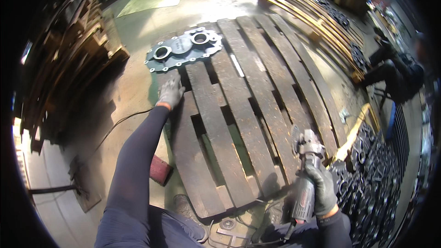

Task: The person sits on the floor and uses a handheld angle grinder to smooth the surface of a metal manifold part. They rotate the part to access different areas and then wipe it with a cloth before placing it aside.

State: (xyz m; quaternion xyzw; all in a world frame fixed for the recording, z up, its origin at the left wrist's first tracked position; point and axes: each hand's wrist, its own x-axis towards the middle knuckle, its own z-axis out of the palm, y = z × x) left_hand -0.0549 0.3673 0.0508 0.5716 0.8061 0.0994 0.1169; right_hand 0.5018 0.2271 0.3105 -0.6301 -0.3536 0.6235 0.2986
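My right hand [323, 188], in a grey glove, grips the body of an angle grinder [305, 197] over the near right of a dark wooden pallet [243, 119]. The grinder's metal head points away from me and its cord hangs from the near end. My left hand [171, 92], also gloved, is stretched out at the pallet's left edge with nothing visible in it. Just beyond its fingers lies a flat grey metal casting [181, 46] with two round openings and bolt holes along its rim. Whether the fingers touch the casting I cannot tell.
Stacked pallets [87, 50] stand at the left. Many dark metal parts [367, 174] are heaped at the right. Another pallet [317, 14] with parts lies at the far right, near a seated person [395, 71]. A red block [160, 170] and cables lie on the floor.
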